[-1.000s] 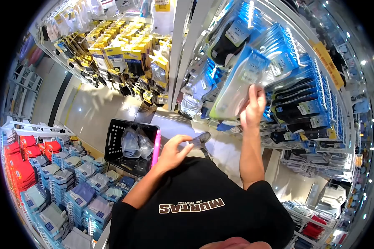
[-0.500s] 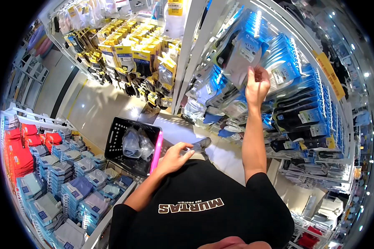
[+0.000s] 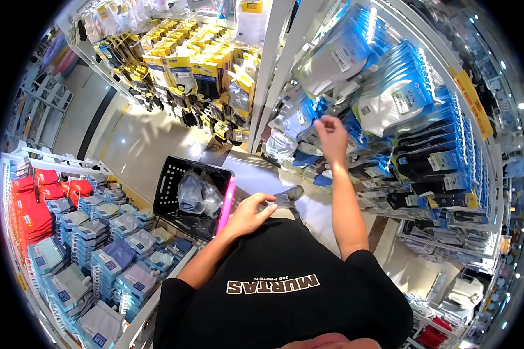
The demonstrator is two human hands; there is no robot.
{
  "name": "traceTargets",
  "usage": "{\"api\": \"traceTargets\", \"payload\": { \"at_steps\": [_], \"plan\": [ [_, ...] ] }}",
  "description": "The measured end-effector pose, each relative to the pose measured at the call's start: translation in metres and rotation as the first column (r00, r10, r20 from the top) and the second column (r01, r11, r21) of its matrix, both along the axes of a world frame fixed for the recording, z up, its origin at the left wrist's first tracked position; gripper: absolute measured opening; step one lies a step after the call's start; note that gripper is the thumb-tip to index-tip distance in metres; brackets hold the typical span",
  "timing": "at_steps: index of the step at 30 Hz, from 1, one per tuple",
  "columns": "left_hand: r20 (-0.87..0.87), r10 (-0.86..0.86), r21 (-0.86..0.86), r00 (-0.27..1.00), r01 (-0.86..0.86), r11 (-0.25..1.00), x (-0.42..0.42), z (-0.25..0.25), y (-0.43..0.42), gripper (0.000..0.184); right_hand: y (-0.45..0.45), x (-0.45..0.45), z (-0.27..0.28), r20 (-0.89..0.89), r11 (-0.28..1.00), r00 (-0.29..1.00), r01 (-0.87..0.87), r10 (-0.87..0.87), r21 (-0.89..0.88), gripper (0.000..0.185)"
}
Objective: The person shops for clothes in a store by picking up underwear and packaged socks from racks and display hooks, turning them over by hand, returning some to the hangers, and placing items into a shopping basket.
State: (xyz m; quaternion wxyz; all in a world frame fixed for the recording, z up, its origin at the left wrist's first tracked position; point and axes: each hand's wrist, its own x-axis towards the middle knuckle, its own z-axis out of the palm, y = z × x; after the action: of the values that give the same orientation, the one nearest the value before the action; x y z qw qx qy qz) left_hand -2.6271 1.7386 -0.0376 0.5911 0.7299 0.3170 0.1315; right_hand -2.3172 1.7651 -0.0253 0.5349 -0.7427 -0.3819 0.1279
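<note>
My right hand (image 3: pixel 333 138) is raised at the rack, fingers curled, beside a hanging blue and clear packet (image 3: pixel 301 119); whether it touches it is hard to tell. Above it, a blue-topped packet with a light item (image 3: pixel 337 58) hangs on a hook. To its right are more packets with pale contents (image 3: pixel 393 102). My left hand (image 3: pixel 251 215) rests in front of the black shirt, fingers apart, holding nothing, near the pink edge (image 3: pixel 226 203) of a black basket (image 3: pixel 167 186). Clear bags (image 3: pixel 197 193) lie inside the basket.
Yellow-carded packets (image 3: pixel 201 72) hang at the upper left. Stacks of folded grey and blue packs (image 3: pixel 108 262) fill a low display at the left, with red packs (image 3: pixel 35 209) beyond. A white rack post (image 3: pixel 268 75) stands between the hanging displays. Dark packets (image 3: pixel 431 163) hang at the right.
The packet my right hand held now hangs on the upper hook, released. That hand has moved down and left to the lower packets. My left hand has hardly moved.
</note>
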Motion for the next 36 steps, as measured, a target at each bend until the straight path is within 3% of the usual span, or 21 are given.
{"api": "traceTargets", "payload": {
  "at_steps": [3,7,10,11,14,15,18,20,22,23,24,26,31,33,36],
  "plan": [
    [0.007,0.014,-0.038,1.000,-0.014,0.999,0.001,-0.006,0.000,0.031,-0.002,-0.010,-0.017,-0.078,0.996,0.997,-0.002,-0.005,-0.091,0.042],
    [0.037,0.018,-0.011,0.999,-0.018,1.000,0.000,-0.004,0.000,0.029,0.003,-0.006,-0.042,-0.150,0.999,0.987,-0.054,0.052,-0.008,0.023],
    [0.014,0.020,-0.018,1.000,-0.019,1.000,0.000,-0.005,0.002,0.030,-0.004,-0.007,-0.039,-0.175,0.994,0.979,-0.104,0.107,0.025,0.033],
    [-0.020,0.022,-0.077,1.000,-0.023,0.997,0.000,-0.003,0.004,0.031,-0.010,-0.012,-0.028,-0.162,0.992,0.979,-0.121,0.123,0.021,0.027],
    [0.012,0.084,0.094,0.996,-0.085,0.992,-0.002,0.010,0.015,0.031,-0.025,-0.024,-0.001,-0.228,0.984,0.958,-0.153,0.171,0.095,0.023],
    [0.062,0.133,0.020,0.989,-0.135,0.991,-0.004,-0.005,0.017,0.033,-0.032,-0.025,0.003,-0.292,0.972,0.928,-0.203,0.229,0.119,0.018],
    [0.235,0.407,0.213,0.882,-0.456,0.864,0.004,-0.011,0.030,0.047,-0.045,-0.039,0.028,-0.515,0.970,0.822,-0.205,0.243,0.131,0.014],
    [0.194,0.411,0.243,0.891,-0.450,0.860,0.004,0.003,0.037,0.054,-0.053,-0.045,0.032,-0.680,0.978,0.704,-0.149,0.207,0.143,0.011],
    [0.213,0.354,0.188,0.911,-0.393,0.900,0.007,0.011,0.038,0.052,-0.059,-0.044,0.022,-0.754,0.949,0.576,-0.199,0.315,0.244,0.013],
    [0.237,0.298,-0.155,0.925,-0.266,0.951,0.007,0.004,0.038,0.048,-0.059,-0.045,0.019,-0.786,0.960,0.552,-0.156,0.279,0.231,0.013],
    [0.276,0.252,-0.475,0.927,-0.096,0.875,0.005,-0.004,0.038,0.043,-0.059,-0.049,0.015,-0.817,0.970,0.523,-0.112,0.243,0.216,0.013],
    [0.207,0.276,-0.672,0.939,-0.069,0.737,0.005,-0.003,0.033,0.031,-0.063,-0.057,0.011,-0.853,0.980,0.483,-0.063,0.196,0.190,0.014],
    [0.273,0.383,-0.685,0.882,-0.101,0.721,0.015,-0.006,0.012,0.026,-0.068,-0.063,-0.014,-0.851,0.982,0.493,-0.049,0.181,0.181,0.018],
    [0.282,0.387,-0.619,0.878,-0.142,0.773,0.017,-0.003,0.011,0.025,-0.071,-0.067,-0.023,-0.843,0.982,0.505,-0.066,0.185,0.177,0.022],
    [0.276,0.293,-0.477,0.915,-0.134,0.869,0.018,0.001,0.008,0.025,-0.069,-0.093,-0.012,-0.911,0.974,0.347,-0.117,0.222,0.193,0.020]
  ]
}}
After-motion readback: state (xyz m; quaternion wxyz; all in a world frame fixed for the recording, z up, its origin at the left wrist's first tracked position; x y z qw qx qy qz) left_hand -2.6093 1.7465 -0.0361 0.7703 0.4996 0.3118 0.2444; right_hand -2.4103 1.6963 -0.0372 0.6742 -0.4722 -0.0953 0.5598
